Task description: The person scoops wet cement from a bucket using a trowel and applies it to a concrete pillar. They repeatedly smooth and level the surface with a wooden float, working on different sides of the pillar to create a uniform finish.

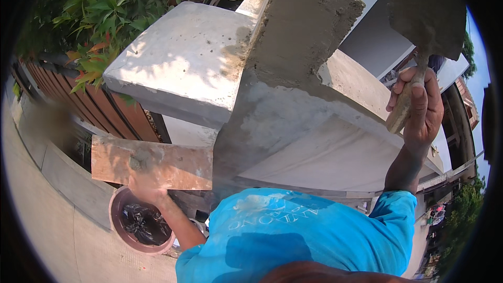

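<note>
My right hand (427, 105), raised at the right, is closed round the wooden handle of a trowel (427, 15). The trowel's broad, mortar-stained blade points up toward the top edge. Low at the left, my left hand (144, 188) supports a rectangular wooden board (183, 163) from its near side; the board hides most of the fingers. A small lump of grey mortar (138, 163) lies on this board. Between and beyond my hands, a layer of wet grey mortar (304, 29) with ragged edges covers the upper part of a wall. Neither hand touches that mortar.
A pale, flat-topped pillar cap (183, 55) adjoins the mortared wall at the left. Green shrubs (105, 10) grow behind it, above a brown slatted fence (78, 97). A pinkish tub (116, 222) with black plastic inside stands below the board.
</note>
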Demonstrator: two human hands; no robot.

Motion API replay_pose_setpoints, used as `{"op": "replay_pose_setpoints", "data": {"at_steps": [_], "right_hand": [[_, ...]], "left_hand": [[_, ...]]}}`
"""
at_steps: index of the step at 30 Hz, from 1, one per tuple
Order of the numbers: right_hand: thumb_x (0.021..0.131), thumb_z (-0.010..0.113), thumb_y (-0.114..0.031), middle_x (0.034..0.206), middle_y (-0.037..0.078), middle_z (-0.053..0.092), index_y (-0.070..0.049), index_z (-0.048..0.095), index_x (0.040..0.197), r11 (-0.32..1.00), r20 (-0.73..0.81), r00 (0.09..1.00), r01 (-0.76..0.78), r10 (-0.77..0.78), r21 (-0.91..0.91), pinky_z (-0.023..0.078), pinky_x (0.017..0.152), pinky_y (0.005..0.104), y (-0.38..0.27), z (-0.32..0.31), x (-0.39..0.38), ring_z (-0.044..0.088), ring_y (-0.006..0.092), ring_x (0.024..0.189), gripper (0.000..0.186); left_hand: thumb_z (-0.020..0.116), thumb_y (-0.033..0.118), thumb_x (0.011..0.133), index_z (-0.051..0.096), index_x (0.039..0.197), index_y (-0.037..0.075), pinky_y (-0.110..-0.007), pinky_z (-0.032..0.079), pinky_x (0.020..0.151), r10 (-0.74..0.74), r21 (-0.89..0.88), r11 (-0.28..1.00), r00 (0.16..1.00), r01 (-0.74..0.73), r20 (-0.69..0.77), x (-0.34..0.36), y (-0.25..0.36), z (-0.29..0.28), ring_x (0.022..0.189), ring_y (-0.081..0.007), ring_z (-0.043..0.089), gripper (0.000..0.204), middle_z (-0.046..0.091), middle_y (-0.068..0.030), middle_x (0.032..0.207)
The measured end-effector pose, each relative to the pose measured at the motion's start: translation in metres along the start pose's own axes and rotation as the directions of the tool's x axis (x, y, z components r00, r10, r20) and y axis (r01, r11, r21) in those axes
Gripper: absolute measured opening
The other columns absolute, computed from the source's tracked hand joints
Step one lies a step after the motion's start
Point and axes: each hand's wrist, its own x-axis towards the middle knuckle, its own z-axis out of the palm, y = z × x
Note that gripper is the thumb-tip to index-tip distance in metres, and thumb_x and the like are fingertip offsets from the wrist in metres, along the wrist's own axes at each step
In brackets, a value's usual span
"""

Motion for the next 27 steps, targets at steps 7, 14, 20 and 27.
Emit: {"op": "replay_pose_setpoints", "data": {"at_steps": [7,14,20,27], "right_hand": [[0.091,0.075,-0.021,0.074,0.007,0.056,-0.001,0.062,0.091,0.99,0.163,0.979,-0.108,0.121,-0.089,0.042,0.052,0.032,0.037,0.118,-0.086,0.056,0.0199,0.057,0.024],[0.089,0.076,-0.024,0.081,0.009,0.061,-0.002,0.065,0.096,0.957,0.219,0.974,0.011,0.055,-0.29,0.044,0.051,0.035,0.029,0.11,-0.057,0.058,0.0242,0.059,0.025],[0.088,0.077,-0.024,0.084,0.01,0.065,-0.002,0.067,0.099,0.939,0.127,0.991,-0.002,0.049,-0.345,0.048,0.054,0.0366,0.024,0.086,-0.044,0.063,0.0282,0.064,0.027],[0.087,0.078,-0.022,0.081,0.013,0.063,0.0,0.068,0.098,0.906,0.008,1.0,-0.008,0.013,-0.423,0.047,0.057,0.0375,0.006,0.062,-0.022,0.061,0.0307,0.064,0.026]], "left_hand": [[0.055,0.039,0.091,0.05,0.141,0.007,-0.054,0.043,0.105,0.059,-0.028,0.998,0.998,-0.059,0.002,0.025,-0.016,-0.023,0.128,-0.0339,0.051,0.059,0.052,-0.0111,0.14],[0.053,0.04,0.089,0.049,0.142,0.007,-0.055,0.043,0.105,0.036,-0.112,0.994,0.977,-0.012,0.209,0.041,-0.02,-0.028,0.129,-0.0345,0.05,0.062,0.052,-0.0117,0.141],[0.051,0.039,0.09,0.051,0.141,0.009,-0.054,0.043,0.105,0.002,-0.03,1.0,0.994,0.001,0.111,0.024,-0.012,-0.008,0.127,-0.0319,0.051,0.059,0.052,-0.0093,0.14],[0.085,0.047,0.063,0.045,0.141,-0.003,-0.05,0.041,0.109,-0.091,-0.234,0.966,0.992,0.11,0.088,0.024,-0.006,-0.003,0.132,-0.0331,0.046,0.101,0.048,-0.0187,0.142]]}}
